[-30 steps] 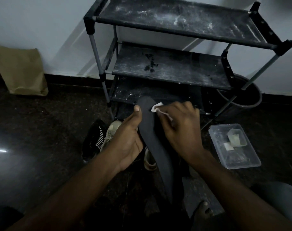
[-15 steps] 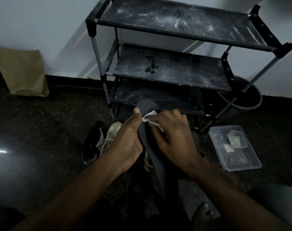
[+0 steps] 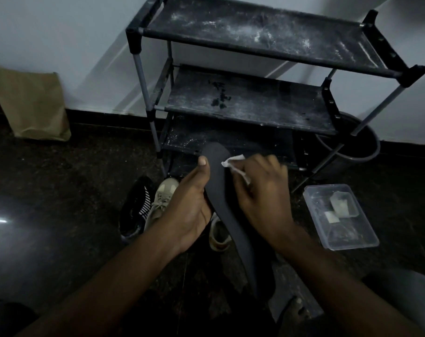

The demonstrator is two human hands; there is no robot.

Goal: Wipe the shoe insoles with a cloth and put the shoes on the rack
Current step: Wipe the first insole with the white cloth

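Observation:
My left hand (image 3: 189,207) grips a long dark insole (image 3: 227,207) from its left side, thumb up along the edge, and holds it upright in front of me. My right hand (image 3: 260,198) pinches a small white cloth (image 3: 233,164) and presses it on the insole's upper part. Beneath my hands, on the floor, stand a beige lace-up shoe (image 3: 160,203) and a black shoe with white stripes (image 3: 136,205). A second beige shoe (image 3: 218,235) peeks out under the insole. The black three-shelf rack (image 3: 243,103) stands right behind, its shelves dusty and bare.
A clear plastic box (image 3: 340,215) holding folded cloths sits on the floor at the right. A dark round bucket (image 3: 352,142) stands behind the rack's right leg. A brown paper bag (image 3: 29,103) leans on the wall at the left. The floor is dark stone.
My right hand with the cloth slid down the insole toward me, then back up toward its tip. My left hand has kept its grip.

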